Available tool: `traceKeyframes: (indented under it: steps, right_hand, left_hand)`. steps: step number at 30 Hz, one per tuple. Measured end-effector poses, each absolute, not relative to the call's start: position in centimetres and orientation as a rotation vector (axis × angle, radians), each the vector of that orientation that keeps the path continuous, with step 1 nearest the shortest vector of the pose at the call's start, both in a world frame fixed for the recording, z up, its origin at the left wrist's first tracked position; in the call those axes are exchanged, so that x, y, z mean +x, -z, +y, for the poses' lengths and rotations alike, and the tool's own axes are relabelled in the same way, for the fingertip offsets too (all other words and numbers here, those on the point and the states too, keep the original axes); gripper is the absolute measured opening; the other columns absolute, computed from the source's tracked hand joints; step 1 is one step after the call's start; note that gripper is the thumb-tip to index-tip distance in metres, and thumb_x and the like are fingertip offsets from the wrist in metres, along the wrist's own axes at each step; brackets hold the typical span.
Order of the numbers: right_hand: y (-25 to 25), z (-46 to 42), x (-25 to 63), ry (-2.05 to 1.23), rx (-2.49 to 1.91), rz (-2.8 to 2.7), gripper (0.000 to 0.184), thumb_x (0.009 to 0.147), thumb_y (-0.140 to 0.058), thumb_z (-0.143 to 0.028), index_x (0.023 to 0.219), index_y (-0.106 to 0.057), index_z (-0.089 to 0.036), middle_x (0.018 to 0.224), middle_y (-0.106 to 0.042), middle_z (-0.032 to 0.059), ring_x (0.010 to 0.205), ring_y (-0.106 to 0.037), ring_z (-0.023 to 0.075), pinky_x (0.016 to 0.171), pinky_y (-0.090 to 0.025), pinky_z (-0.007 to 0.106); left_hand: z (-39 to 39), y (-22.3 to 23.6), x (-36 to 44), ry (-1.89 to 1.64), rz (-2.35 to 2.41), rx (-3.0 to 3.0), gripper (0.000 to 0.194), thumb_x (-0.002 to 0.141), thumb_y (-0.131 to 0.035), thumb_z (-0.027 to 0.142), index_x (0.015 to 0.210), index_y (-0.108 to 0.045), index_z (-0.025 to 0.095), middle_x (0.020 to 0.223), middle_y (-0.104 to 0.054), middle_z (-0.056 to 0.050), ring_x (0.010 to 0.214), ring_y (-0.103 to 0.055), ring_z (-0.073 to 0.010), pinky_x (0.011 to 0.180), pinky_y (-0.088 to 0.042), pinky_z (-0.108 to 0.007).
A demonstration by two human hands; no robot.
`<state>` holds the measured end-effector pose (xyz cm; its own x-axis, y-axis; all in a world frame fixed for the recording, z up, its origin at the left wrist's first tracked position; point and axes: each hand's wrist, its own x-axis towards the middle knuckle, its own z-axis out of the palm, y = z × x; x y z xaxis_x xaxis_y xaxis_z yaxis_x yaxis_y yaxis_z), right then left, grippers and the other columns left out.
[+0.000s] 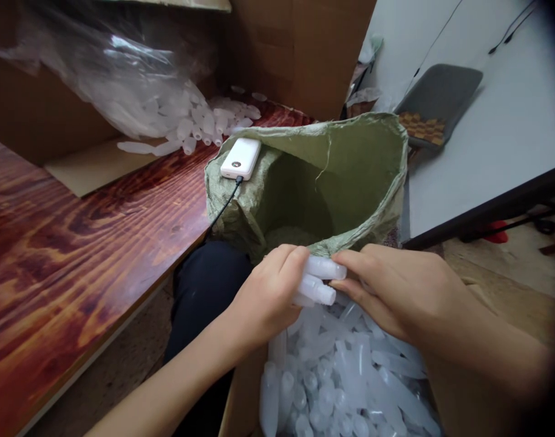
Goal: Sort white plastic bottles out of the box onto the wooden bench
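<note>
Several translucent white plastic tubes [320, 292] with narrow necks are bunched in my left hand [275, 285], their open ends pointing right. My right hand [398, 288] pinches the end of the uppermost tube between thumb and fingers; whether a small part sits there is hidden. Right below both hands, a cardboard box [245, 394] is full of loose tubes [345, 376] of the same kind. Just beyond them, a green woven sack [368, 161] stands with its mouth wide.
A white power bank [243, 156] with a black cable lies on the sack's folded rim. On the wood-grain table [99, 224] at left, small translucent pieces [204, 121] spill from a plastic bag [136, 79] in a large carton [277, 48]. A grey chair [446, 91] stands back right.
</note>
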<state>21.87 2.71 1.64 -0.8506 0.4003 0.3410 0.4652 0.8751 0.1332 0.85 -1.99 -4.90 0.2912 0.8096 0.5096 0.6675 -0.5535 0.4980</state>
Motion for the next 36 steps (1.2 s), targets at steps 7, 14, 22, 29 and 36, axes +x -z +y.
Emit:
traceKeyframes:
  steps: [7, 14, 22, 29, 36]
  right_hand:
    - [-2.0, 2.5, 22.0, 0.273, -0.572, -2.710, 0.017, 0.098, -0.051, -0.036, 0.098, -0.056, -0.019, 0.070, -0.051, -0.0022, 0.059, -0.048, 0.0161, 0.053, -0.028, 0.032]
    - [-3.0, 1.8, 20.8, -0.147, -0.834, -2.496, 0.030, 0.096, -0.049, -0.030, 0.120, -0.051, -0.012, 0.089, -0.058, 0.0044, 0.073, -0.059, 0.0143, 0.064, -0.045, 0.025]
    - [-3.5, 1.8, 21.3, -0.175, -0.973, -2.407, 0.024, 0.096, -0.052, -0.033, 0.116, -0.057, -0.019, 0.098, -0.065, 0.0039, 0.081, -0.064, 0.0142, 0.067, -0.049, 0.023]
    - [-3.7, 0.9, 20.8, -0.103, -0.871, -2.545, 0.018, 0.097, -0.050, -0.028, 0.110, -0.056, -0.018, 0.090, -0.067, 0.0032, 0.068, -0.064, 0.0143, 0.060, -0.050, 0.024]
    - [-2.4, 1.4, 20.5, -0.116, -0.754, -2.603, 0.022, 0.099, -0.048, -0.024, 0.119, -0.054, -0.018, 0.106, -0.064, 0.0073, 0.092, -0.064, 0.0187, 0.075, -0.052, 0.028]
  left_hand:
    - [-2.1, 4.6, 0.7, -1.115, 1.328, 2.340, 0.046, 0.071, -0.058, 0.006, 0.113, -0.042, 0.017, 0.100, -0.057, -0.008, 0.089, -0.059, -0.0227, 0.073, -0.051, -0.034]
    - [-2.1, 4.0, 1.3, -1.115, 1.440, 2.128, 0.038, 0.074, -0.060, 0.014, 0.108, -0.044, 0.020, 0.098, -0.059, -0.005, 0.085, -0.062, -0.0209, 0.068, -0.049, -0.031]
    - [-1.9, 3.8, 1.2, -1.061, 1.575, 1.927, 0.035, 0.074, -0.063, 0.015, 0.106, -0.049, 0.020, 0.097, -0.061, -0.003, 0.084, -0.063, -0.0188, 0.067, -0.047, -0.027]
    - [-1.5, 4.4, 1.5, -1.089, 1.628, 2.021, 0.035, 0.075, -0.064, 0.014, 0.105, -0.046, 0.019, 0.095, -0.059, -0.004, 0.082, -0.060, -0.0185, 0.067, -0.045, -0.028]
    - [-1.5, 5.0, 1.9, -1.120, 1.673, 2.107, 0.038, 0.077, -0.065, 0.015, 0.108, -0.044, 0.020, 0.094, -0.057, -0.003, 0.082, -0.058, -0.0182, 0.066, -0.046, -0.028]
